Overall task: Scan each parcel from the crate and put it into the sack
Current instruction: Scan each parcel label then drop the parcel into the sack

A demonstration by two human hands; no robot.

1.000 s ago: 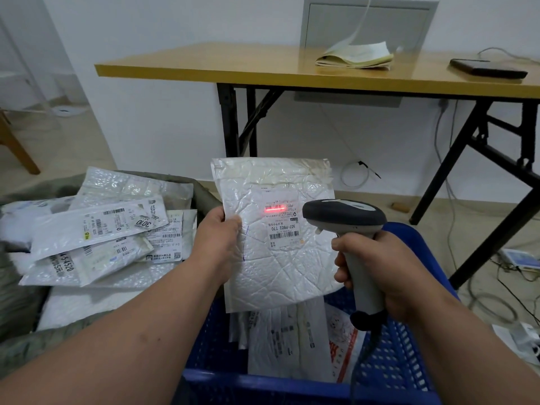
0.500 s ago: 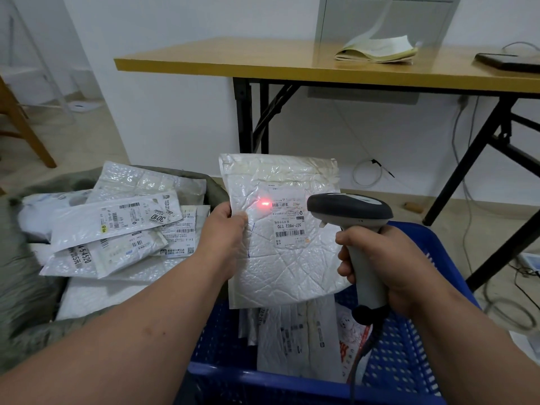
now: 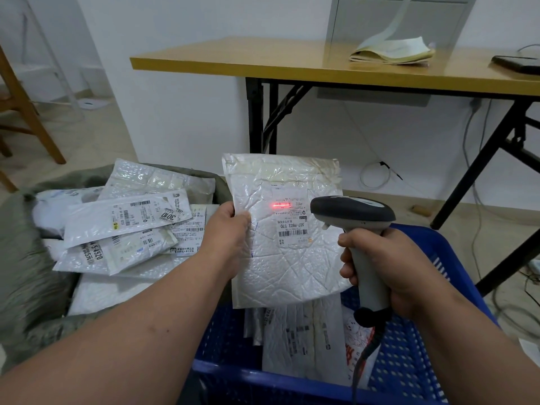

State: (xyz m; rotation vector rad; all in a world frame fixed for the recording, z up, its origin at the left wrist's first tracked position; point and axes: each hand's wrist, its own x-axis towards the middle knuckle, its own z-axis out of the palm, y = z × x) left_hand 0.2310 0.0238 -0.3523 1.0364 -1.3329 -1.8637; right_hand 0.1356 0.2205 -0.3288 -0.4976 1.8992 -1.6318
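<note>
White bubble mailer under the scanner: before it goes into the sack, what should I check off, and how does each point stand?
1. Left hand grips the white bubble mailer at its left edge: ok.
2. Right hand holds the grey handheld scanner: ok.
3. Red scan line lands on the mailer's label, but above the large barcode: not ok.
4. Scan registered: cannot tell.
5. Grey-green sack open, with parcels inside and room on top: ok.
6. More parcels left in the blue plastic crate: ok.
</note>
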